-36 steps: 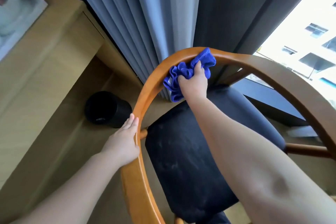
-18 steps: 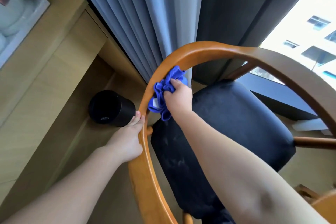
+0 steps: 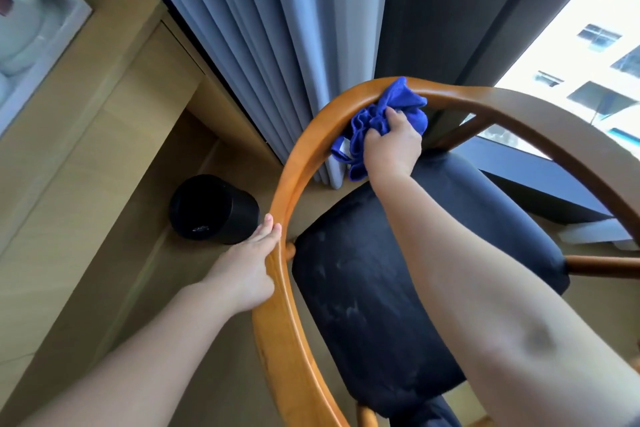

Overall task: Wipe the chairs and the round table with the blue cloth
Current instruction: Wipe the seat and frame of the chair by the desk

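A wooden chair with a curved orange-brown back rail (image 3: 298, 184) and a dark padded seat (image 3: 374, 288) fills the middle of the head view. My right hand (image 3: 393, 146) grips the bunched blue cloth (image 3: 377, 118) and presses it against the inner side of the rail near its top. My left hand (image 3: 251, 267) holds the rail lower down on its left side, fingers lying along the outer face. The seat shows pale dusty smears. The round table is out of view.
A black waste bin (image 3: 213, 208) stands on the floor left of the chair, under a light wooden desk (image 3: 86, 97). Grey curtains (image 3: 277, 28) hang just behind the rail. A bright window (image 3: 588, 45) is at the right. A white appliance sits on the desk's far left.
My right hand has slid the blue cloth back up the rail, from its left curve toward the top. My left hand has kept its hold on the rail.
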Available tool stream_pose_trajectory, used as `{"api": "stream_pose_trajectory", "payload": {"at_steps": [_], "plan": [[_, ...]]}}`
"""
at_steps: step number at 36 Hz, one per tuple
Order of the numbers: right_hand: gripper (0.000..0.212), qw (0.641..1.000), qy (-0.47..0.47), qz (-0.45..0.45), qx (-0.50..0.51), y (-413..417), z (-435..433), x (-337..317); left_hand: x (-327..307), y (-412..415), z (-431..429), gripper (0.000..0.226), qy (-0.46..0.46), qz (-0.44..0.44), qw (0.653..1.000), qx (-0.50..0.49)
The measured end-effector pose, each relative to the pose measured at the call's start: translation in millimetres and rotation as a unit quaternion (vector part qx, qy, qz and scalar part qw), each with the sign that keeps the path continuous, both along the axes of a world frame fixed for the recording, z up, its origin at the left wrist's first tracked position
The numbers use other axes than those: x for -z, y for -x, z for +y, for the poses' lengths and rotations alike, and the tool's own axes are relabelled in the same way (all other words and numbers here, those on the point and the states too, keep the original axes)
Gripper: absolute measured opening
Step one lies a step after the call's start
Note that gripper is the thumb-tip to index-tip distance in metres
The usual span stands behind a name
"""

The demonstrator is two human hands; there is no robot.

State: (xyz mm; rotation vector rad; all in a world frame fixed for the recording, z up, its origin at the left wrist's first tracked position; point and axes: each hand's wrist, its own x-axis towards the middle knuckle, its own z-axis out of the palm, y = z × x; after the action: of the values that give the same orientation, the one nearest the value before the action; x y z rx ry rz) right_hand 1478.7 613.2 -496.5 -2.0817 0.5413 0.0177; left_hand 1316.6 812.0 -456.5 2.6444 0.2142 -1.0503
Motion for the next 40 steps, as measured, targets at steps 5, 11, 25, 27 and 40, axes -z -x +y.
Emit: {"api": "stream_pose_trajectory", "payload": {"at_steps": [5,11,25,27,40], "plan": [[0.031,0.990,0.055,-0.028,-0.127,30,23,-8,-5,5,10,0.079,0.033,-0.013,0.999,-0.008],[0.047,0.967,0.023,0.041,-0.252,88,56,-6,-17,40,28,0.074,0.058,-0.056,0.995,-0.061],[0.050,0.851,0.103,0.113,-0.503,186,40,-60,-94,123,51,0.065,0.080,-0.133,0.981,-0.117],[0.047,0.856,0.103,0.054,-0.504,198,37,-84,-113,133,52,0.062,0.096,-0.158,0.976,-0.120],[0.042,0.912,-0.025,-0.191,-0.363,323,-4,-242,-228,185,28,0.043,0.276,-0.254,0.914,-0.153]]}}
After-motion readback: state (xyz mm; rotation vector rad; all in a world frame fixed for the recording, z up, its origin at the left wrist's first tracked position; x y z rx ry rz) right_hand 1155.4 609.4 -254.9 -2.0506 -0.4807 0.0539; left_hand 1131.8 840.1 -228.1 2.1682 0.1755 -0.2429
